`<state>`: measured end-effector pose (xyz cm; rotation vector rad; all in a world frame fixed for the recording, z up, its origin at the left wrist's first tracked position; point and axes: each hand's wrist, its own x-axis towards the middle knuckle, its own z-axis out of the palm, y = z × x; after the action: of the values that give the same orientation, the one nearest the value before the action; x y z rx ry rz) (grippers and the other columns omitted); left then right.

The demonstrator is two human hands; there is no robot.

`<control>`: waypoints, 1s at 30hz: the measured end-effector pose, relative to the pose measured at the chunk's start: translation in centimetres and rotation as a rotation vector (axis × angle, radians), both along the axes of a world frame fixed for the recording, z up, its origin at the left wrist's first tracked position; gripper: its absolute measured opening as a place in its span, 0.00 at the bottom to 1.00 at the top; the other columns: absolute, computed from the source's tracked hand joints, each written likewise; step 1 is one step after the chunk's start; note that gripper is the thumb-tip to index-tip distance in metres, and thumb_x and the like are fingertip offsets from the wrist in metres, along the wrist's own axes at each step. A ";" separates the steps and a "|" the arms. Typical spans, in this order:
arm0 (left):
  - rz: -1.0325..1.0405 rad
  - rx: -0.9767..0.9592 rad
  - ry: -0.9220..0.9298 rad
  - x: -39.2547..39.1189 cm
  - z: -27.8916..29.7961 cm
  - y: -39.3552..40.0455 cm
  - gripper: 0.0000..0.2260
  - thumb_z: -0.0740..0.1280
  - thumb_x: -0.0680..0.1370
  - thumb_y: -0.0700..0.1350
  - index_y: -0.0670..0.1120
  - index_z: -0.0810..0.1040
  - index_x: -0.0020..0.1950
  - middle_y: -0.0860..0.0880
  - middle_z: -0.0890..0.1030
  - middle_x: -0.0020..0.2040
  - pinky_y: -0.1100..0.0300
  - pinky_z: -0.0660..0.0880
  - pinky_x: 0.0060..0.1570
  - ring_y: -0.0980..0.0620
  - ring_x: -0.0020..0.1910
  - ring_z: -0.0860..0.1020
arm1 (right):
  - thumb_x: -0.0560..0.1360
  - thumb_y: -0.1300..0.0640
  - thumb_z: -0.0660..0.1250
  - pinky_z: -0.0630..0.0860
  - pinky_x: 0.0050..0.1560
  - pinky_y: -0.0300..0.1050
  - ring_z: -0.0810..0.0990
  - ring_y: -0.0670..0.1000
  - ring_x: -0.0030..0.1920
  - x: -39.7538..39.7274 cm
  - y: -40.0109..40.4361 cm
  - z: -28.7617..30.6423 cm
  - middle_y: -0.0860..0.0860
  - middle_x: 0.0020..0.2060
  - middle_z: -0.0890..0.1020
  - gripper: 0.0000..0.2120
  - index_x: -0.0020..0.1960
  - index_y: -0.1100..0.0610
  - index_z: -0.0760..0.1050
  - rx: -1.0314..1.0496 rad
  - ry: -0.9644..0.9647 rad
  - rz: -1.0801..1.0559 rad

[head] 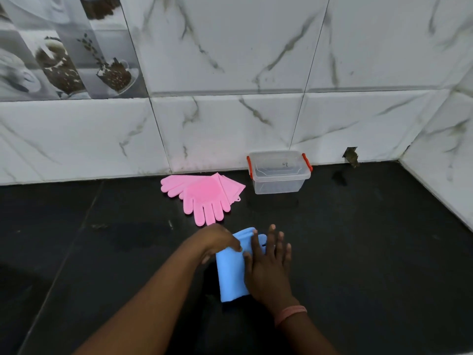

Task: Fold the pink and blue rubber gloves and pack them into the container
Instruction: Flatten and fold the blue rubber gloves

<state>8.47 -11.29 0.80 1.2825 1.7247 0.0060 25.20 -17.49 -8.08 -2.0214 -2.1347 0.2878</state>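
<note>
Blue gloves [231, 272] partly hidden under both hands, forearms cut off at bottom edge

Blue gloves [231, 272]: folded into flat oblong bundle, lying on dark counter, partly covered.
Pink gloves [202, 194]: unfolded, overlapping, bristled palm up, fingers spread, cuffs toward wall.
Container [279, 175]: clear plastic box, orange clips, upright against wall, just right of pink gloves.

Bare forearms — pink band [290, 314] on right wrist.
</note>
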 end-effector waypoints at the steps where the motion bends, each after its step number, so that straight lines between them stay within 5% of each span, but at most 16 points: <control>1: 0.053 0.044 -0.072 0.3 0.2 -0.4 0.16 0.76 0.72 0.51 0.46 0.84 0.56 0.45 0.84 0.50 0.56 0.78 0.43 0.48 0.46 0.82 | 0.82 0.42 0.47 0.37 0.77 0.60 0.38 0.63 0.80 0.1 0.0 1.2 0.61 0.80 0.38 0.30 0.81 0.47 0.45 -0.005 0.032 -0.060; 4: 0.169 0.301 -0.169 1.6 1.7 -1.7 0.09 0.75 0.72 0.46 0.47 0.87 0.51 0.42 0.87 0.48 0.55 0.78 0.46 0.46 0.47 0.84 | 0.83 0.41 0.51 0.49 0.78 0.57 0.47 0.62 0.80 0.1 1.0 5.6 0.64 0.80 0.45 0.32 0.81 0.56 0.50 -0.149 0.417 -0.243; 8: -0.020 0.691 0.122 4.5 4.4 -3.1 0.11 0.68 0.78 0.50 0.55 0.86 0.58 0.49 0.83 0.47 0.57 0.77 0.45 0.48 0.45 0.82 | 0.76 0.30 0.58 0.73 0.68 0.59 0.79 0.60 0.65 -0.6 1.6 10.6 0.61 0.65 0.79 0.36 0.69 0.57 0.75 -0.564 1.505 -0.369; 10: -0.125 0.808 0.209 6.2 4.6 -4.1 0.15 0.65 0.80 0.50 0.56 0.82 0.66 0.46 0.79 0.55 0.54 0.80 0.52 0.47 0.52 0.82 | 0.73 0.30 0.65 0.79 0.60 0.59 0.84 0.60 0.58 0.0 1.6 11.5 0.61 0.58 0.84 0.33 0.63 0.57 0.79 -0.593 1.900 -0.389; 16: -0.387 0.904 0.311 8.9 2.9 -7.0 0.19 0.60 0.80 0.51 0.53 0.76 0.71 0.47 0.79 0.58 0.51 0.77 0.59 0.47 0.55 0.77 | 0.77 0.41 0.67 0.75 0.64 0.64 0.82 0.64 0.59 1.7 1.7 8.6 0.63 0.59 0.83 0.28 0.68 0.60 0.74 -0.573 2.011 -0.411; 19: -0.079 0.759 -0.089 7.8 3.3 -7.2 0.21 0.67 0.75 0.56 0.56 0.80 0.67 0.52 0.80 0.59 0.52 0.76 0.62 0.52 0.57 0.78 | 0.78 0.44 0.67 0.78 0.58 0.64 0.81 0.66 0.61 3.0 1.3 7.5 0.65 0.62 0.80 0.26 0.69 0.61 0.74 -0.627 2.150 -0.338; 22: 0.338 0.752 -0.179 6.0 3.2 -5.8 0.22 0.72 0.76 0.55 0.51 0.79 0.68 0.49 0.81 0.64 0.49 0.74 0.68 0.49 0.63 0.78 | 0.78 0.47 0.66 0.78 0.59 0.64 0.79 0.65 0.65 4.2 1.4 7.4 0.64 0.66 0.78 0.23 0.67 0.61 0.78 -0.657 2.248 -0.202; 23: 0.465 0.638 -0.254 5.2 3.1 -5.3 0.24 0.73 0.76 0.56 0.49 0.78 0.70 0.48 0.81 0.64 0.50 0.75 0.67 0.48 0.62 0.79 | 0.79 0.47 0.66 0.77 0.59 0.63 0.78 0.64 0.65 4.5 1.2 7.4 0.63 0.66 0.78 0.22 0.66 0.60 0.78 -0.653 2.259 -0.167; 25: 0.646 0.205 -0.689 4.1 3.1 -4.4 0.26 0.75 0.75 0.58 0.46 0.80 0.69 0.46 0.85 0.62 0.46 0.77 0.67 0.45 0.60 0.84 | 0.79 0.48 0.66 0.76 0.61 0.62 0.77 0.64 0.66 4.9 0.9 7.3 0.62 0.67 0.78 0.21 0.67 0.59 0.78 -0.658 2.257 -0.124; 27: 0.698 -0.089 -0.997 3.2 3.0 -4.2 0.20 0.77 0.75 0.55 0.47 0.85 0.63 0.42 0.87 0.59 0.39 0.77 0.66 0.40 0.58 0.86 | 0.79 0.48 0.67 0.76 0.61 0.62 0.77 0.64 0.67 5.1 0.6 7.2 0.61 0.67 0.78 0.21 0.68 0.58 0.77 -0.674 2.220 -0.137; 30: 0.652 -0.126 -0.987 3.2 1.7 -4.0 0.18 0.79 0.73 0.48 0.44 0.85 0.61 0.39 0.87 0.57 0.34 0.77 0.64 0.37 0.56 0.86 | 0.75 0.47 0.73 0.80 0.55 0.61 0.81 0.64 0.62 5.5 0.6 6.6 0.61 0.64 0.81 0.21 0.64 0.56 0.81 -0.701 2.009 -0.234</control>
<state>11.62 -15.27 2.51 0.4113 1.1446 0.7648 30.66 -16.87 -1.53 -0.8473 -0.4323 1.9905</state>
